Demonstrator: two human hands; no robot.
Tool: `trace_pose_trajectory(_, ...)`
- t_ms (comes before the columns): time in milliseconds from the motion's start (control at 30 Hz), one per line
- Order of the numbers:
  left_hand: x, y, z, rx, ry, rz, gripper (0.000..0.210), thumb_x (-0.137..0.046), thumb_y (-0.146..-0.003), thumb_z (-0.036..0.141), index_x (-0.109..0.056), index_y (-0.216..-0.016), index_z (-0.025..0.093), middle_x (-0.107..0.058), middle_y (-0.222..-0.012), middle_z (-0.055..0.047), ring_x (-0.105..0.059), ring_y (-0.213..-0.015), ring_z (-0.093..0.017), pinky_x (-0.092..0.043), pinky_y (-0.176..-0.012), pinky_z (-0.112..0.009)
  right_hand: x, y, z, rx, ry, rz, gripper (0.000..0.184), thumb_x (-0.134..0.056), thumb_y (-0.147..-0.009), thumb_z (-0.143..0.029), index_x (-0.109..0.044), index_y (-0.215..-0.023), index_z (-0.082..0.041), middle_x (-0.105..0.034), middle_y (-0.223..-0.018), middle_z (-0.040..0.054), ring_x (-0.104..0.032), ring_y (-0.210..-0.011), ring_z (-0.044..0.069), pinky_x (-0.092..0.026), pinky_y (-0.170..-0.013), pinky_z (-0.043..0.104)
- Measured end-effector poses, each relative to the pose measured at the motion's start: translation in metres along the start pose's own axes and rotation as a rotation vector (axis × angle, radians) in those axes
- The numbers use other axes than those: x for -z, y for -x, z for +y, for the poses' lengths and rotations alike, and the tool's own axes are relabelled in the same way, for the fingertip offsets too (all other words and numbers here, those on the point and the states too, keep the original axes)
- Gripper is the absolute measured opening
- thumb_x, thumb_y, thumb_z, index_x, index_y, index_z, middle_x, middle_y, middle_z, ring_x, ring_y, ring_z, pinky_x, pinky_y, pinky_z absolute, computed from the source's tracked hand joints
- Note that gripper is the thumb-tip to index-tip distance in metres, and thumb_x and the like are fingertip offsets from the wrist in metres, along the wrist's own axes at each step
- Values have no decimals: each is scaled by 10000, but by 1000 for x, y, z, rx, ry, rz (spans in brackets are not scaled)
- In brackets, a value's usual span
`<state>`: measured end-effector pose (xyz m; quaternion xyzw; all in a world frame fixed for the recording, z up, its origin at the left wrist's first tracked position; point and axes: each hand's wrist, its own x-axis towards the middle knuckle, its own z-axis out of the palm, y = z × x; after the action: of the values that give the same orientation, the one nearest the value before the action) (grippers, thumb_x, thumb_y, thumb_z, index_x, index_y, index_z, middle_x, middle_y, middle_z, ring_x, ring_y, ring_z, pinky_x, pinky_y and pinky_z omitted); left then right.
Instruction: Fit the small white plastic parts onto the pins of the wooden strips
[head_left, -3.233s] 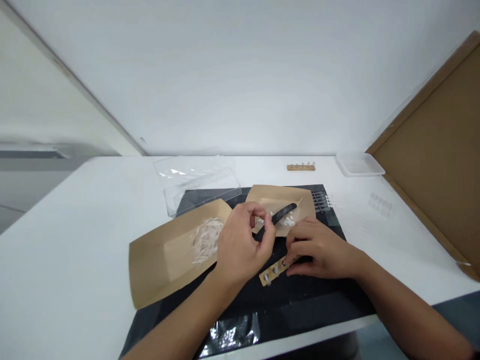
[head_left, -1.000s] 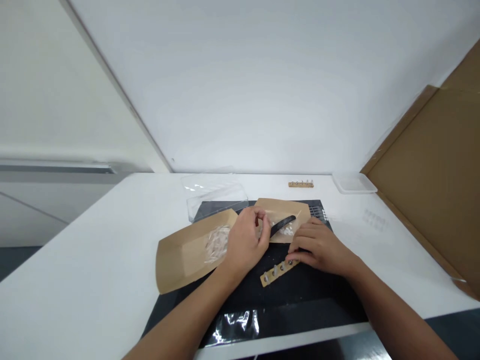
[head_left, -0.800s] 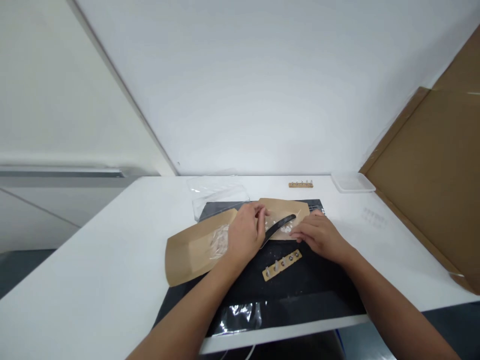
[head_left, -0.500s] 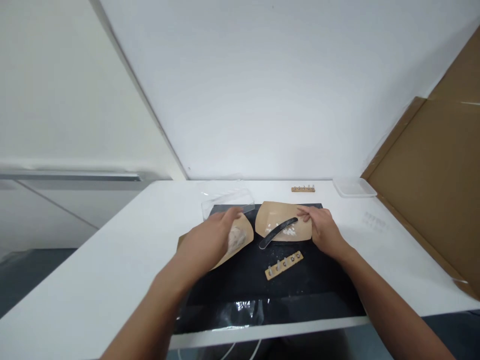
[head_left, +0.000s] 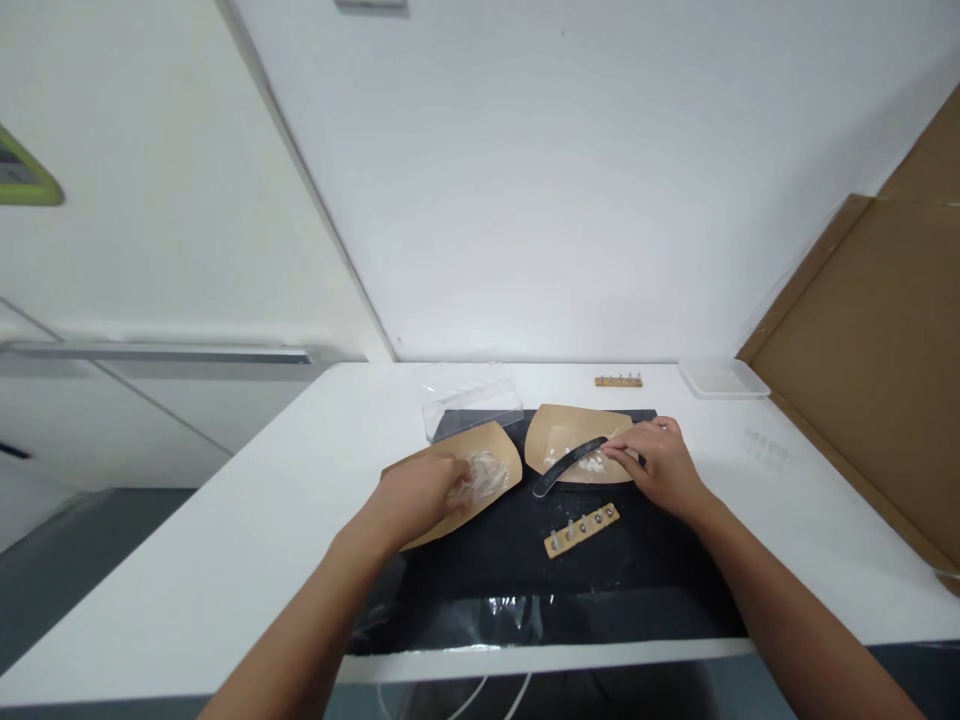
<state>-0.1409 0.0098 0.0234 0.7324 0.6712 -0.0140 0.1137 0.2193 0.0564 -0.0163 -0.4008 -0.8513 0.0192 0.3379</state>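
My left hand [head_left: 427,492] reaches into the left paper tray [head_left: 420,465], fingertips curled together among a heap of clear plastic pieces [head_left: 487,474]. What they pinch is hidden. My right hand [head_left: 654,462] is over the right side of the other paper tray [head_left: 551,425], thumb and fingers closed at the upper end of a dark curved nail file [head_left: 566,464]. That file lies slantwise across this tray's front edge, above small white pieces [head_left: 591,462]. Just in front, a narrow wooden holder [head_left: 582,531] carries several small metal studs and upright clear pegs.
A black mat [head_left: 480,580] covers the middle of the white table [head_left: 262,560]. Behind the trays sit a clear plastic box [head_left: 472,405], a second wooden holder [head_left: 619,381] and a shallow translucent lid [head_left: 724,379]. Brown cardboard [head_left: 862,380] stands along the right side.
My left hand has lowered into the left tray, uncovering more of it. My right fingers, spread at the right tray's edge before, have closed at the nail file's end. The view has shifted slightly.
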Motion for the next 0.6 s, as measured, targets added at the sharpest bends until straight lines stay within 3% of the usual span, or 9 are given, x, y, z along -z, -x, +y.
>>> trace_pose_trajectory(267, 7, -4, -12, 39, -19, -45, 195, -688, -817, 282, -825, -955, 279, -827, -1012, -66, -759, -924, -293, -497, -739, -338, -1, 1, 3, -18, 19, -14, 219, -607, -1066, -367, -770, -963, -263, -829, -968, 16, -726, -911, 193, -321, -954, 413)
trace_pose_trajectory(467, 12, -5, -17, 64, 8, -32, 297, -654, -764, 232, -791, -1026, 263, -821, -948, -51, -752, -822, -247, -492, -680, -300, 0, 0, 3, -18, 38, -44, 208, -595, -1059, -333, -756, -951, -259, -826, -958, 20, -718, -903, 203, -320, -926, 413)
trace_pose_trajectory(600, 17, -3, -21, 108, -24, -1, 312, -659, -778, 289, -786, -1061, 263, -813, -970, -91, -743, -862, -315, -486, -667, -347, 0, 1, 3, -30, 28, -56, 183, -616, -1050, -334, -743, -946, -252, -820, -960, 24, -702, -905, 210, -319, -924, 414)
